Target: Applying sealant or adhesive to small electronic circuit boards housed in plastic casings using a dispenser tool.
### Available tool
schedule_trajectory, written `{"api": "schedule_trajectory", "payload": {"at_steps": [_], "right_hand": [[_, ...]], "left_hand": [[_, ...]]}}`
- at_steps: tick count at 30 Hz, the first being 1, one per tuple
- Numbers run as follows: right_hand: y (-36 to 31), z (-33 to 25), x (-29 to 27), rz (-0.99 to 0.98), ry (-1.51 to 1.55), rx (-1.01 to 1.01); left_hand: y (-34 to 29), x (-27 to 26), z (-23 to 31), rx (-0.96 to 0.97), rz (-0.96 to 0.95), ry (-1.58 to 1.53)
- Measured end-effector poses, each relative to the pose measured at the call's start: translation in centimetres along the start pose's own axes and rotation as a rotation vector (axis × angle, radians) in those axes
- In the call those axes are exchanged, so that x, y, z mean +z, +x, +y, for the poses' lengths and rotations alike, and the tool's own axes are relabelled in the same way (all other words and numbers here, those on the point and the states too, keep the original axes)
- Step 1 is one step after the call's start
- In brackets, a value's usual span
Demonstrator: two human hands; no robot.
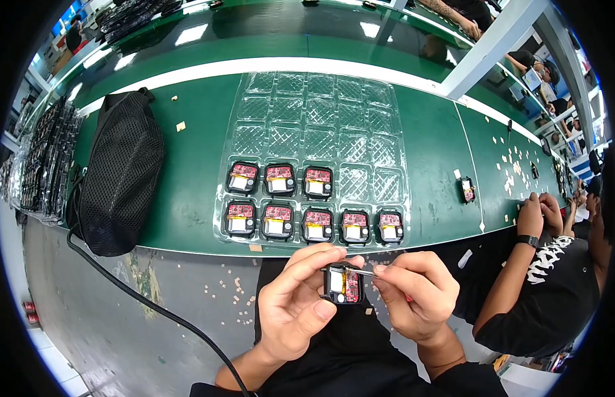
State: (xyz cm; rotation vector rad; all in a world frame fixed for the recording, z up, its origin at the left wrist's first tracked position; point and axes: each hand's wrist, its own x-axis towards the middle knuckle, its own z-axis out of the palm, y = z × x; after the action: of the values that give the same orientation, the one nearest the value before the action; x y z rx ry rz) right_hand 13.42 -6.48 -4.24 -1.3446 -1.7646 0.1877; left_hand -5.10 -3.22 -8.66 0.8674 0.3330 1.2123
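My left hand (287,311) is closed around the edges of a small black device housing (351,293), its open side facing up. Inside it show a red circuit board, a white block and yellow tape. Pinched in my right hand (421,294) is a slim metal tool (363,272), its tip at the housing's upper edge; whether it is tweezers I cannot tell. Just beyond my hands lies a clear plastic tray (320,111) of square pockets. Its two nearest rows hold several similar housings (279,220), each with a red board.
A black mesh bag (122,172) lies at left, beside stacked trays (43,162). A black cable (155,304) runs down past my left arm. At right a co-worker (552,291) sits near another housing (467,190) and scattered paper bits (516,173). A grey post (489,49) rises behind.
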Motion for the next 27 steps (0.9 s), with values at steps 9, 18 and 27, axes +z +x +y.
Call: {"api": "schedule_trajectory", "payload": {"at_steps": [9, 18, 27], "right_hand": [[-0.1, 0.2, 0.2, 0.036, -0.041, -0.049], [-0.8, 0.8, 0.7, 0.072, -0.125, -0.14], [-1.4, 1.1, 0.8, 0.096, -0.159, -0.177]], "left_hand": [[0.0, 1.4, 0.8, -0.116, 0.155, 0.1], [0.0, 1.9, 1.1, -0.152, 0.193, 0.14], [0.1, 2.4, 1.1, -0.148, 0.186, 0.117]]}}
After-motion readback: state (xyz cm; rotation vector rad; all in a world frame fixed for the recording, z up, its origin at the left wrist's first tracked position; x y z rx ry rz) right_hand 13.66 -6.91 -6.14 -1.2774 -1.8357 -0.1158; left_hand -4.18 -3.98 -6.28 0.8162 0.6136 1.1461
